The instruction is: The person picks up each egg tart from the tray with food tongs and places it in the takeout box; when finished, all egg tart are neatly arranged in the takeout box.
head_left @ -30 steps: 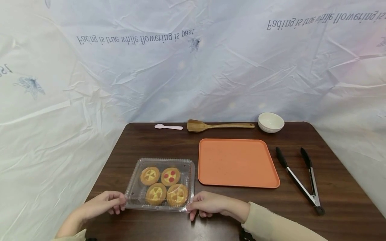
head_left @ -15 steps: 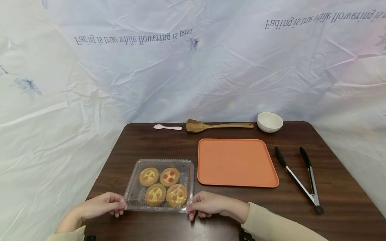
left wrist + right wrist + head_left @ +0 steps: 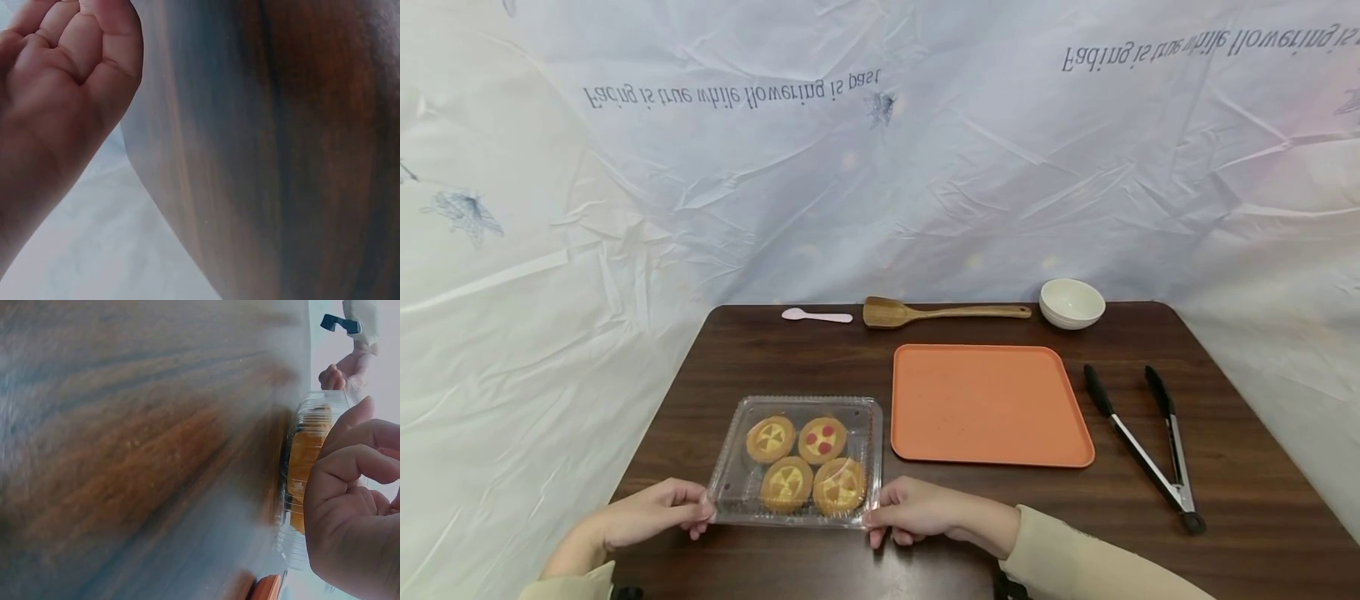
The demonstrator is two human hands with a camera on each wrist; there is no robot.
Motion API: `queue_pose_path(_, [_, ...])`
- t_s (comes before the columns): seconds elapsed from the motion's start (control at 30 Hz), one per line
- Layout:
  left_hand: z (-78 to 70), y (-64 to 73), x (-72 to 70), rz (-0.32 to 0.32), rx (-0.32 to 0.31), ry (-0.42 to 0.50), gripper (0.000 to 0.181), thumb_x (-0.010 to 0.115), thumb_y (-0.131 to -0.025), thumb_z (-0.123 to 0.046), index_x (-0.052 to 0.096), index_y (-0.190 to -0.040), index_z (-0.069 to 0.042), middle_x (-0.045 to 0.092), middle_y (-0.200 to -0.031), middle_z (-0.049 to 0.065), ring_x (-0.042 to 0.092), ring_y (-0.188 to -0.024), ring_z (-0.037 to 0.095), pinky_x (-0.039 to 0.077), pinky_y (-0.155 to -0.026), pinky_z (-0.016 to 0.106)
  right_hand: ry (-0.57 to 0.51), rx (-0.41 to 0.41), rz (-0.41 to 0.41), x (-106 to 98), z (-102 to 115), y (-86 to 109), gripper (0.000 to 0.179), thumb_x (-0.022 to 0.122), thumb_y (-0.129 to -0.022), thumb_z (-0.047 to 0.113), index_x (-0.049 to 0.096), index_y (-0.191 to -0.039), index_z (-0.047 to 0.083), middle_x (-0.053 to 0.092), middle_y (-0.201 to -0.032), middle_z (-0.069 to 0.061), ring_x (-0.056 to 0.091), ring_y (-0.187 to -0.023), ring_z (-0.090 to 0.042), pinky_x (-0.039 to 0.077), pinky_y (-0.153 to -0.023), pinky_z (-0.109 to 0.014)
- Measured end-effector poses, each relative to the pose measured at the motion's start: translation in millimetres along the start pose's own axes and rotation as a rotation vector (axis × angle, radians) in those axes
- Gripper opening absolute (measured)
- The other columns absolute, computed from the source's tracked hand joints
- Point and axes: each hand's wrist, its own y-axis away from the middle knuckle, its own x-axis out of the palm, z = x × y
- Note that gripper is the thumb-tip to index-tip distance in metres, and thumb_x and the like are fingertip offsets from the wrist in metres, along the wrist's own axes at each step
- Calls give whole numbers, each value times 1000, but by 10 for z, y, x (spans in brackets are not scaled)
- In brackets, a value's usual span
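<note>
A clear plastic clamshell container [image 3: 737,479] lies at the front left of the dark wooden table, with several egg tarts in it. One tart [image 3: 823,440] bears red dots; another tart [image 3: 786,484] is in front of it with a yellow pattern. My left hand [image 3: 651,517] pinches the container's front left corner between thumb and fingers. At the front right corner, my right hand [image 3: 917,508] pinches the rim likewise. The right wrist view shows the container's ridged side [image 3: 312,425] just beyond my fingers. In the left wrist view only my curled hand [image 3: 69,69] shows, the container out of sight.
An orange tray [image 3: 988,404] lies right of the container, with black-tipped tongs [image 3: 1157,467] spread beyond it. Along the back edge are a small pale pink spoon [image 3: 817,316], a wooden spatula [image 3: 940,313] and a white bowl [image 3: 1072,305]. A pale curtain surrounds the table.
Both hands keep their hold on the container's front corners. The view shifts very slightly; the container and other things stay put.
</note>
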Motion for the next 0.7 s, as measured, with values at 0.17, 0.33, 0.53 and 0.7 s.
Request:
queue_pose_path(0.17, [44,-5,12,-9,12,6,23,39,-102,0,59,-94,7,65,-88,2,63,-83,16,49,-79,33,2,-7,-3,8,-8,20,20,61,-94,17,67,-81,4,67,-71,-3,39,-41,0,26,-39,-14])
queue_pose_path(0.33, [18,0,17,-40,-20,3,24,40,-101,-3,57,-95,13,65,-88,4,63,-82,16,50,-76,34,10,4,-12,-2,-6,24,24,61,-94,21,67,-85,-1,67,-71,-3,40,-42,-1,26,-38,-15])
queue_pose_path(0.53, [-57,29,-68,-122,-125,-107,27,43,-102,-12,64,-109,3,66,-94,13,64,-82,21,51,-70,33,87,16,28,-85,29,45,29,57,-97,28,68,-95,2,69,-78,-6,44,-45,-4,29,-38,-17])
queue_pose_path(0.7, [-181,41,-289,-304,-215,-240,38,39,-105,-22,60,-119,6,65,-99,14,63,-84,29,52,-71,37,221,26,58,-262,123,96,32,53,-99,34,69,-98,6,69,-81,-6,49,-48,-7,32,-39,-20])
